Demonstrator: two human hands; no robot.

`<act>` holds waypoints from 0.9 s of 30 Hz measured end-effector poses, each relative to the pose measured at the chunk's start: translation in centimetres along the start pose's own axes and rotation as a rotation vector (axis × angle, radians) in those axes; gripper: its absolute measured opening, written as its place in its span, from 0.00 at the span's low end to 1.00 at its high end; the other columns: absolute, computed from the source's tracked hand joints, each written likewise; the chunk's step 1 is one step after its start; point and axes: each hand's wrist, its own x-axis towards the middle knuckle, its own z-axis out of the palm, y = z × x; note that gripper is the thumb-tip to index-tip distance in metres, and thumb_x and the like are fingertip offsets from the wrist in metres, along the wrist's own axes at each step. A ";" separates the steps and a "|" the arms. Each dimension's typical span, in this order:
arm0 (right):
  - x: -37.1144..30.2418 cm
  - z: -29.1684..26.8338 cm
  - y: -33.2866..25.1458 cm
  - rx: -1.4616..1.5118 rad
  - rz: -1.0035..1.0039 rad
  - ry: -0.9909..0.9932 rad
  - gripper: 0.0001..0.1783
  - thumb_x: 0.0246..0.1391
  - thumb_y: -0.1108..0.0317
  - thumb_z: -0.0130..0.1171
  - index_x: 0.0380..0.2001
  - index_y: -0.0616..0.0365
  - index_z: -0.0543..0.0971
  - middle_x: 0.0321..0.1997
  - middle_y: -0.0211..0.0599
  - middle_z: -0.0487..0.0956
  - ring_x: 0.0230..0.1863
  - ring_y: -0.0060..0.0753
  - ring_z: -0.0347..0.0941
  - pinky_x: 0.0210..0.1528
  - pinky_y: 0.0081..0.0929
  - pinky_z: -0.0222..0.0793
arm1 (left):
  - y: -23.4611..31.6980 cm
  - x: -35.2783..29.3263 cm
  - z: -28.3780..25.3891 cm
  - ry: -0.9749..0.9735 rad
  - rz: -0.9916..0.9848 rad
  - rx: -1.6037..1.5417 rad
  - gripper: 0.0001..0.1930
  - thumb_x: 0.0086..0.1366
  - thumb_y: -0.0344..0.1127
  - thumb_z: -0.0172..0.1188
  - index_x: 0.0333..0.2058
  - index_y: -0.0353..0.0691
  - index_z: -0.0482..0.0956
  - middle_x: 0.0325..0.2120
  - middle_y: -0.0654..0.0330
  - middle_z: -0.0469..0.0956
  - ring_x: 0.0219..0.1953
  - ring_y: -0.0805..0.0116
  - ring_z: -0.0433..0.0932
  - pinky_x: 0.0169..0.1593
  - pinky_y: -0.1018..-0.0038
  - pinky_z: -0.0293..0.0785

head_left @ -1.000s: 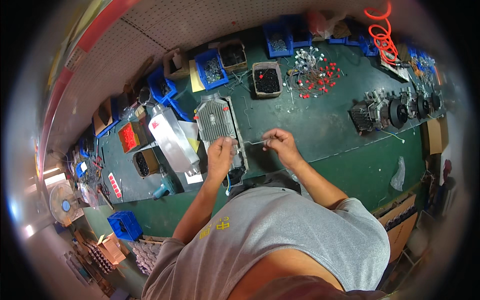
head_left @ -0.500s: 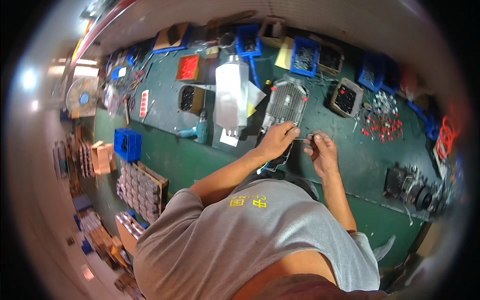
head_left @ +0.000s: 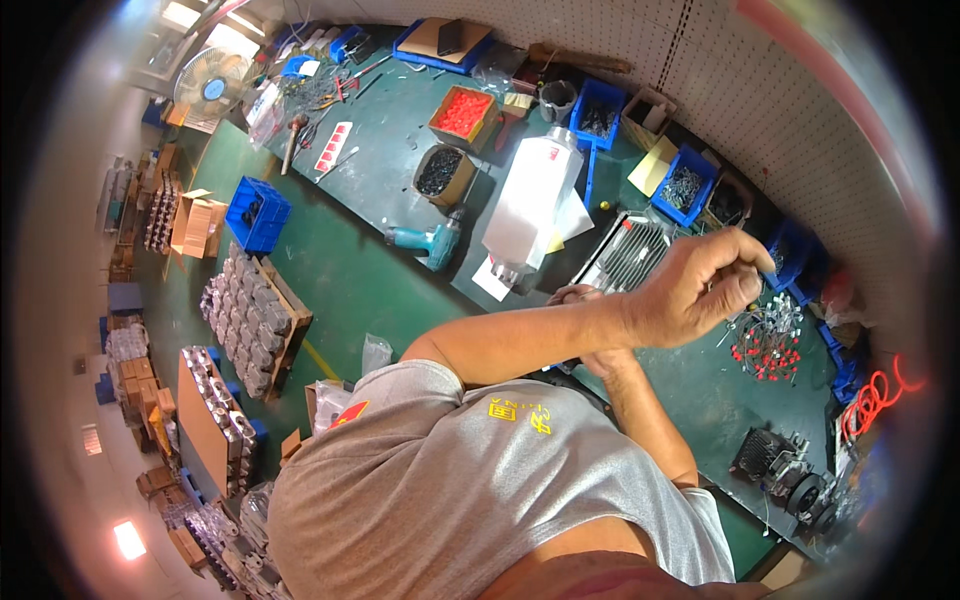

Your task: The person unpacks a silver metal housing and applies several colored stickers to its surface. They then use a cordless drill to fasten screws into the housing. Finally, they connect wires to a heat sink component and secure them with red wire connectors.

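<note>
My left hand (head_left: 690, 290) hangs raised over the green bench (head_left: 400, 200), fingers curled together, pinching a thin wire (head_left: 738, 268). The finned casing (head_left: 628, 255) lies at its nine o'clock. My right hand (head_left: 590, 330) is mostly hidden; its grip I cannot tell.

- The grey finned metal housing (head_left: 632, 256) lies flat on the green bench, ribs up, partly hidden behind the raised forearm.
- Thin wires (head_left: 737, 308), pinched between fingers, hang just above a scatter of red-capped wires (head_left: 768, 350).
</note>
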 end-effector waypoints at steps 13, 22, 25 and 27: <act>1.5 2.4 0.7 0.210 0.026 -0.094 0.12 0.63 0.69 0.60 0.46 0.65 0.76 0.44 0.42 0.81 0.44 0.35 0.79 0.50 0.33 0.78 | 1.5 -2.8 -2.4 -0.030 -0.044 -0.053 0.18 0.77 0.44 0.53 0.49 0.32 0.77 0.33 0.59 0.79 0.32 0.79 0.74 0.37 0.80 0.73; 0.6 3.6 1.0 0.186 -0.065 -0.151 0.20 0.66 0.65 0.62 0.55 0.63 0.73 0.54 0.43 0.79 0.56 0.36 0.78 0.58 0.34 0.78 | 1.8 -1.0 -4.4 0.184 0.079 -0.053 0.21 0.76 0.45 0.48 0.47 0.29 0.76 0.30 0.55 0.79 0.28 0.71 0.75 0.33 0.76 0.73; -0.9 0.7 0.9 0.331 -0.090 -0.035 0.12 0.70 0.68 0.54 0.49 0.67 0.74 0.44 0.49 0.82 0.44 0.42 0.85 0.47 0.36 0.86 | 1.9 -0.1 -7.2 0.315 0.043 -0.061 0.24 0.76 0.49 0.44 0.47 0.29 0.75 0.29 0.52 0.79 0.26 0.68 0.73 0.31 0.74 0.72; -3.2 -1.0 0.2 0.342 -0.192 0.075 0.12 0.70 0.68 0.53 0.49 0.66 0.74 0.42 0.47 0.82 0.43 0.42 0.84 0.47 0.37 0.86 | 1.5 -0.2 -8.6 0.399 -0.019 -0.070 0.22 0.75 0.46 0.46 0.46 0.29 0.77 0.27 0.53 0.78 0.24 0.68 0.74 0.30 0.74 0.72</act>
